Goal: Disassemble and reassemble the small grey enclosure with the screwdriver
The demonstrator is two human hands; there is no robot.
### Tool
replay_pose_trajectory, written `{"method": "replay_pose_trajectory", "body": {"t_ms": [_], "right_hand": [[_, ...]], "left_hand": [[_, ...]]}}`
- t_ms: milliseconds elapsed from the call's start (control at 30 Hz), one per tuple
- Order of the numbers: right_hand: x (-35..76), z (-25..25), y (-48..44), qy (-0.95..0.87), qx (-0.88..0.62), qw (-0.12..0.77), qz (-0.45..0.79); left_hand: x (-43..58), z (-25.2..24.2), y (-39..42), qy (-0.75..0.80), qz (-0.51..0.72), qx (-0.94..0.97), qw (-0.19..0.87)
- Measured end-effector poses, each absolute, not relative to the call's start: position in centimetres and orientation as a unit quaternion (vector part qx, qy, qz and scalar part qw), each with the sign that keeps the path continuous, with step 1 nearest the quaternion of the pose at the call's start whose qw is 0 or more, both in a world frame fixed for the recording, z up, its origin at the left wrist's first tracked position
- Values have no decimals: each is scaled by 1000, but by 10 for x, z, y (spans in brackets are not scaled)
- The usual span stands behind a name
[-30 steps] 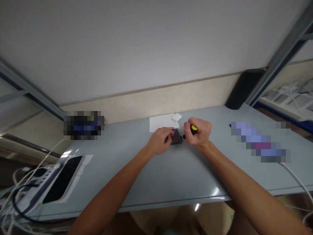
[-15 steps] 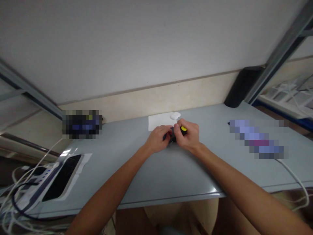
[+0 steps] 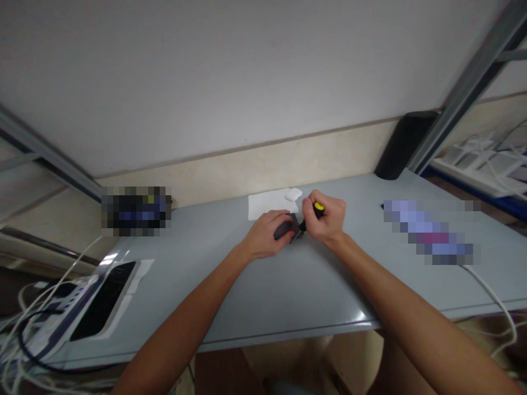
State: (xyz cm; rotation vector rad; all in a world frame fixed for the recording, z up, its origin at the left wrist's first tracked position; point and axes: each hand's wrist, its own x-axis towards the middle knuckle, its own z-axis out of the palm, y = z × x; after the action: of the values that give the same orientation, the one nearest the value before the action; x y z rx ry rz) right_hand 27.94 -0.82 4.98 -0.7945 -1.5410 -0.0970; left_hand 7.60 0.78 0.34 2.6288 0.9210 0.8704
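Observation:
My left hand (image 3: 267,233) is closed around a small dark grey block-like object (image 3: 284,229), thumb and fingers on its sides; its kind is unclear. In a fist, my right hand (image 3: 327,216) grips a tool with a black-and-yellow handle (image 3: 318,208). From the fist the tool's black neck and thin metal end point down and left, close beside the grey object. Whether the metal end touches it, I cannot tell. Just behind my hands lies a white sheet of paper (image 3: 265,205), with a small white rounded item (image 3: 293,195) on its right corner.
The grey table (image 3: 247,296) ends at a wall. A black cylinder (image 3: 405,145) stands at the back right. On the left are a black tablet-like slab (image 3: 105,302), a power strip (image 3: 76,302) and tangled cables. Blurred-out items lie at both sides.
My right hand has moved right and slightly up, away from my left hand, with the tool in it. More of the tool's neck and the grey object now shows. My left hand stays nearly in place.

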Motion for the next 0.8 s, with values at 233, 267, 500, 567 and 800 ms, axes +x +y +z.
{"method": "replay_pose_trajectory", "body": {"t_ms": [233,267,500,567,800], "right_hand": [[300,50,5,-582,-414,699,40],[301,51,6,-567,-416,709,55],[305,60,14,-477,-410,771,99],[306,61,17,-461,-420,775,107],[303,52,24,-442,-457,760,135]], "left_hand": [[75,0,7,311,263,907,108],[75,2,6,314,263,905,115],[79,24,-8,374,287,834,288],[79,26,-8,377,300,812,330],[78,23,1,367,363,753,408]]}}
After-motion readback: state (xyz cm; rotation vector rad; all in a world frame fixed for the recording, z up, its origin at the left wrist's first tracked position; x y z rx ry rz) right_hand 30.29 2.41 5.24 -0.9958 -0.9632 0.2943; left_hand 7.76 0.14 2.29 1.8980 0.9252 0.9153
